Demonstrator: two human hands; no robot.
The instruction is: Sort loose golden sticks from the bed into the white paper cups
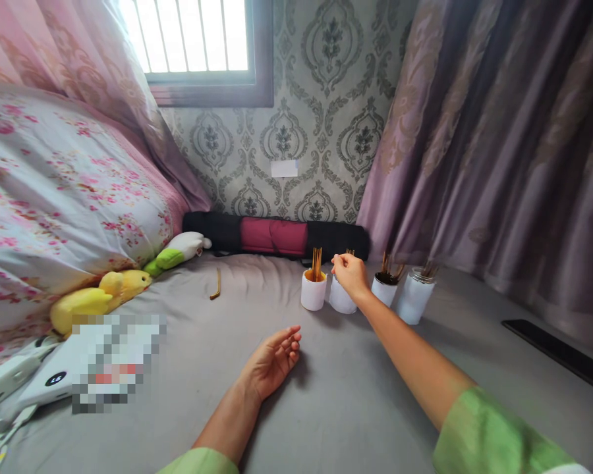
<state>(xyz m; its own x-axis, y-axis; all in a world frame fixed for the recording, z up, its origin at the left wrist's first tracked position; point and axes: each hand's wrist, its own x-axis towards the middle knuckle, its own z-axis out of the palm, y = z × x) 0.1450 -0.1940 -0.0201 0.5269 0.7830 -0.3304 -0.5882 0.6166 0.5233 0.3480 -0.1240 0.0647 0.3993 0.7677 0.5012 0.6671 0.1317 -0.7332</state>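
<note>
White containers (313, 295) – 4 – right hand (350, 271) at 1

The head camera looks forward and down.

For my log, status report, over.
Left grip open, looks empty. Right grip pinched shut by second cup from left, partly hiding it; any hold unclear. Sticks stand in leftmost cup.

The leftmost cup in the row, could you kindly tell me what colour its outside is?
The leftmost cup is white outside, best seen in the head view.
</note>
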